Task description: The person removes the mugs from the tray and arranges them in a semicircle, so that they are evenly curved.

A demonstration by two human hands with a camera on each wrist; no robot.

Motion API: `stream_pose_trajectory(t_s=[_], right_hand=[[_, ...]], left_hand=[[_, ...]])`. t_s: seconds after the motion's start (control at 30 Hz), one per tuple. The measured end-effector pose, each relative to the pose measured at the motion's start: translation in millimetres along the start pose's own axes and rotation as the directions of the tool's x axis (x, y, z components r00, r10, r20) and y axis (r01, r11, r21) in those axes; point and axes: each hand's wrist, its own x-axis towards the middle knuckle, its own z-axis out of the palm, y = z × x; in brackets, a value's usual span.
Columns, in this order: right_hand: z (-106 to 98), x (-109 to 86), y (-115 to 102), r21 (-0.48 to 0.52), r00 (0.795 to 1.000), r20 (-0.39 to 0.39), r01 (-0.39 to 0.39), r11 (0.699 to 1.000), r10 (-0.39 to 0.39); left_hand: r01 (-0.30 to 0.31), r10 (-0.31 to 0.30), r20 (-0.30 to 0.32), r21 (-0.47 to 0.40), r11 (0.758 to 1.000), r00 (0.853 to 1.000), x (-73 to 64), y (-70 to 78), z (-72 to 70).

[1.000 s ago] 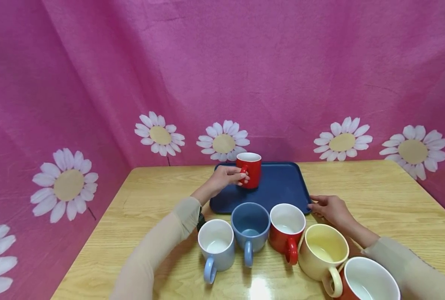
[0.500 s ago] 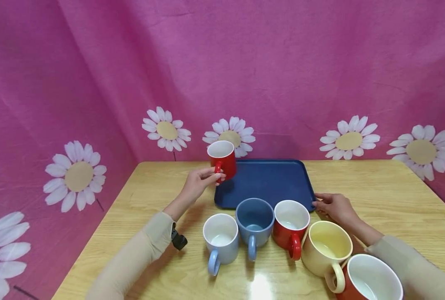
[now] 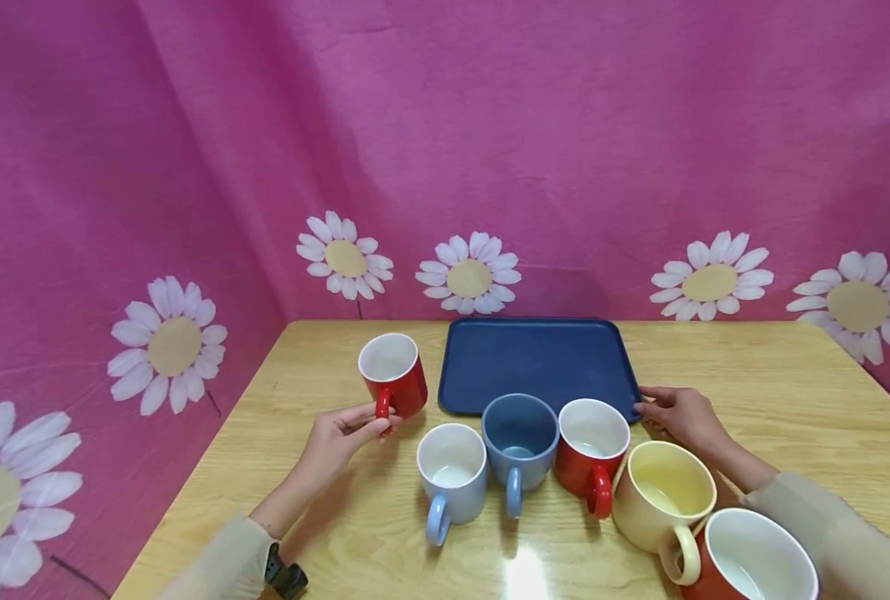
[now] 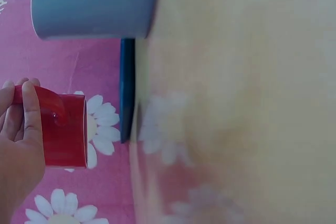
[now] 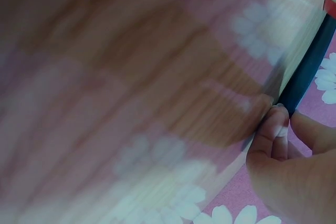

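Observation:
My left hand pinches the handle of a red mug with a white inside, left of the dark blue tray. In the left wrist view the red mug hangs above the tabletop, apart from it. At the tray's near right corner, my right hand pinches the edge between thumb and fingers. The right wrist view shows that hand on the tray's rim. Nothing stands on the tray.
In front of the tray a row of mugs runs rightward: light blue, dark blue, red, yellow and another red one. They stand close together, handles toward me. A pink flowered cloth hangs behind the wooden table.
My left hand has lifted the red mug off the tray's left side and carried it left and toward me, over the table. The right hand keeps its hold on the tray corner.

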Motion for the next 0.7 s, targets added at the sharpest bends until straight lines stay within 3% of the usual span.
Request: stream_pose_trajectory(t_s=[0.17,0.43,0.7], right_hand=[[-0.6,0.8,0.0,-0.011,1.000,0.006,0.003,1.000,-0.003],[-0.8,0.9,4.3,-0.032,1.000,0.014,-0.005,0.999,0.006],[-0.5,1.6,1.2,-0.031,1.000,0.026,-0.009,0.999,0.010]], left_hand=[[-0.105,0.106,0.040,-0.020,0.994,0.994,-35.9,-7.9,-9.1],[-0.046,0.050,0.068,-0.047,0.998,0.996,-71.8,-13.6,-14.6],[-0.063,0.073,0.119,-0.092,0.994,0.990,-97.9,-13.4,-13.9]])
